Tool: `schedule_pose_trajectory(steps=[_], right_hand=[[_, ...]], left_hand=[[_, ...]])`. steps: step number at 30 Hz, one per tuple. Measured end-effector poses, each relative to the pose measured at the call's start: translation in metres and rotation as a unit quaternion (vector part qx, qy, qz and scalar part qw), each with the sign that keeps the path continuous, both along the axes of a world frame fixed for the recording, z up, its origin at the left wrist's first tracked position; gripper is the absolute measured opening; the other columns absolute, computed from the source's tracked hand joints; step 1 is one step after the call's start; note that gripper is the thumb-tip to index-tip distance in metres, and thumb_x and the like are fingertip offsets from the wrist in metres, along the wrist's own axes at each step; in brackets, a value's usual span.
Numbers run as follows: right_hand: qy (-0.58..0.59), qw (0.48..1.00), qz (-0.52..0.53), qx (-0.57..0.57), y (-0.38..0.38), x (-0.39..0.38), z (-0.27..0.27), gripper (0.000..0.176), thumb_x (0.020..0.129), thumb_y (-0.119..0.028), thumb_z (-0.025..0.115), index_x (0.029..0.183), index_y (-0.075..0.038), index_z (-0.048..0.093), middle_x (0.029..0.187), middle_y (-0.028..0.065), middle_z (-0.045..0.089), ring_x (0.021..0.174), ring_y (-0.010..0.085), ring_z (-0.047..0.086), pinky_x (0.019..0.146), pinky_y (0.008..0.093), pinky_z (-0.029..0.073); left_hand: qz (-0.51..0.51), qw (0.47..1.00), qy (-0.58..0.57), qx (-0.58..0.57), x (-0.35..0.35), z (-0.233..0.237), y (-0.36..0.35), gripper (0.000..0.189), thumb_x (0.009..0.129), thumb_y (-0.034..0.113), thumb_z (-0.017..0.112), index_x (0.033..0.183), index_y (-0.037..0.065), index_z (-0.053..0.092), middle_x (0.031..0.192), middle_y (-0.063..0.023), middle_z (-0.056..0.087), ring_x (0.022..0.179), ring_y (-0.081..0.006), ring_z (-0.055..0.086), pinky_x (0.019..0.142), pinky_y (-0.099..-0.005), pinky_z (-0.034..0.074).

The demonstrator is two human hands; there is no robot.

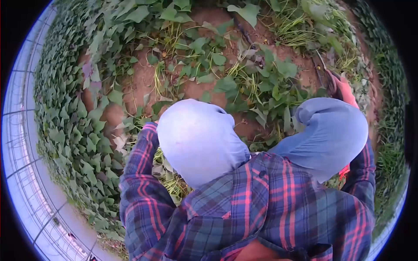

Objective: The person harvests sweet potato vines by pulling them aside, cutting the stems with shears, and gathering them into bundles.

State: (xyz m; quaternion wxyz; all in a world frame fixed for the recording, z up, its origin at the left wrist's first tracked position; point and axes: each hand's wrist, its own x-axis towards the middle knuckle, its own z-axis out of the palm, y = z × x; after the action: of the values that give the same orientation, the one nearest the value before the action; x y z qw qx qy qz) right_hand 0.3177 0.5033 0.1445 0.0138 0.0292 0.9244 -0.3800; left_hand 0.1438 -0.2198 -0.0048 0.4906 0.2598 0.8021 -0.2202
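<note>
At the right, beyond my right knee, my right hand [346, 92] is closed around the handle of a sickle [321, 60]. Its thin, pale blade points up and to the left, over cut stems and bare soil. Part of that hand is hidden behind the knee. My left sleeve [146, 145] reaches forward beside my left knee, and the left hand itself is out of sight behind the knee, low among the leaves. Leafy green vines [254, 85] with pale stems lie on the reddish soil in front of my knees.
Dense vines [82, 143] cover the ground on the left, with a wire fence [26, 161] beyond them. A heap of pale-stemmed vines [305, 32] lies at the upper right. Grass [394, 148] grows along the right edge. Brown soil [200, 89] shows between the plants.
</note>
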Motion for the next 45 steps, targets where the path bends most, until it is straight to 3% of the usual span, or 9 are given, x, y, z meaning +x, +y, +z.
schedule_pose_trajectory(steps=[3,9,14,18,24,30,33,40,45], right_hand=[[-0.161,0.932,-0.155,-0.284,-0.051,-0.035,0.012,0.038,0.095,-0.024,0.05,0.13,-0.01,0.054,0.083,0.0002,0.057,0.068,0.0064,0.049,0.056,0.0217,0.038],[-0.194,0.928,-0.145,-0.283,-0.066,-0.082,-0.018,0.035,0.095,-0.03,0.051,0.12,-0.007,0.059,0.07,-0.001,0.054,0.057,0.0056,0.049,0.047,0.0222,0.038],[-0.278,0.866,-0.194,-0.367,-0.05,-0.109,-0.076,0.031,0.095,-0.029,0.051,0.113,-0.006,0.061,0.069,0.0003,0.055,0.057,0.0061,0.05,0.046,0.0232,0.038],[-0.129,0.985,0.057,-0.1,-0.048,-0.113,-0.092,0.033,0.091,-0.032,0.053,0.108,-0.005,0.063,0.074,0.0061,0.06,0.062,0.0103,0.055,0.054,0.027,0.045],[-0.178,0.96,-0.107,-0.187,-0.073,-0.115,-0.094,0.034,0.089,-0.037,0.049,0.081,-0.004,0.059,0.066,0.011,0.059,0.066,0.0276,0.058,0.067,0.0369,0.045],[-0.039,0.986,0.034,-0.161,-0.06,-0.122,-0.087,0.026,0.094,-0.028,0.05,0.104,-0.005,0.059,0.073,0.0037,0.056,0.061,0.0089,0.052,0.056,0.0239,0.044],[-0.239,0.714,-0.162,-0.638,-0.064,-0.129,-0.079,0.017,0.096,-0.025,0.043,0.095,-0.012,0.055,0.082,-0.0023,0.053,0.058,0.0033,0.048,0.045,0.0162,0.033],[-0.257,0.617,-0.202,-0.716,-0.067,-0.147,-0.087,0.026,0.096,-0.033,0.043,0.078,-0.015,0.046,0.075,-0.0022,0.047,0.049,0.0058,0.04,0.037,0.0177,0.025],[-0.209,0.601,-0.129,-0.761,-0.067,-0.151,-0.112,0.027,0.096,-0.034,0.044,0.077,-0.015,0.046,0.071,-0.0028,0.044,0.049,0.0066,0.04,0.04,0.0181,0.028]], left_hand=[[-0.1,0.994,0.027,-0.016,-0.061,0.111,0.079,0.04,0.084,0.034,0.052,0.109,0.003,0.061,0.111,-0.0181,0.061,0.104,-0.0335,0.058,0.089,-0.0426,0.046],[-0.165,0.94,0.099,0.282,-0.131,0.24,0.265,0.027,0.086,0.026,0.053,0.102,0.007,0.065,0.098,-0.0144,0.065,0.097,-0.0324,0.06,0.085,-0.0408,0.047],[-0.28,0.864,0.081,0.411,-0.135,0.206,0.414,0.025,0.087,0.022,0.054,0.106,0.009,0.063,0.1,-0.0108,0.062,0.096,-0.0304,0.059,0.085,-0.0392,0.047],[-0.417,0.824,0.125,0.364,-0.116,0.158,0.5,0.025,0.087,0.022,0.054,0.108,0.012,0.063,0.108,-0.0072,0.06,0.107,-0.0245,0.054,0.091,-0.0378,0.042],[-0.511,0.806,0.157,0.253,-0.12,0.108,0.576,0.047,0.064,0.019,0.078,0.108,0.01,0.061,0.113,-0.0072,0.058,0.109,-0.0236,0.053,0.089,-0.0366,0.041],[-0.411,0.888,0.158,0.136,-0.145,0.112,0.557,0.04,0.072,0.02,0.075,0.108,0.008,0.064,0.111,-0.0116,0.06,0.101,-0.0257,0.062,0.08,-0.0398,0.048],[-0.338,0.912,0.184,0.137,-0.143,0.1,0.539,0.033,0.079,0.022,0.067,0.11,0.01,0.064,0.114,-0.0127,0.06,0.102,-0.0256,0.063,0.08,-0.0384,0.05],[-0.141,0.97,0.165,0.109,-0.143,0.086,0.534,0.032,0.089,0.03,0.051,0.114,0.012,0.061,0.116,-0.0043,0.062,0.102,-0.0251,0.061,0.085,-0.0322,0.049],[0.033,0.925,0.155,0.345,-0.144,0.027,0.501,0.038,0.09,0.033,0.038,0.115,0.011,0.056,0.116,-0.0079,0.061,0.105,-0.0267,0.057,0.087,-0.0334,0.044]])
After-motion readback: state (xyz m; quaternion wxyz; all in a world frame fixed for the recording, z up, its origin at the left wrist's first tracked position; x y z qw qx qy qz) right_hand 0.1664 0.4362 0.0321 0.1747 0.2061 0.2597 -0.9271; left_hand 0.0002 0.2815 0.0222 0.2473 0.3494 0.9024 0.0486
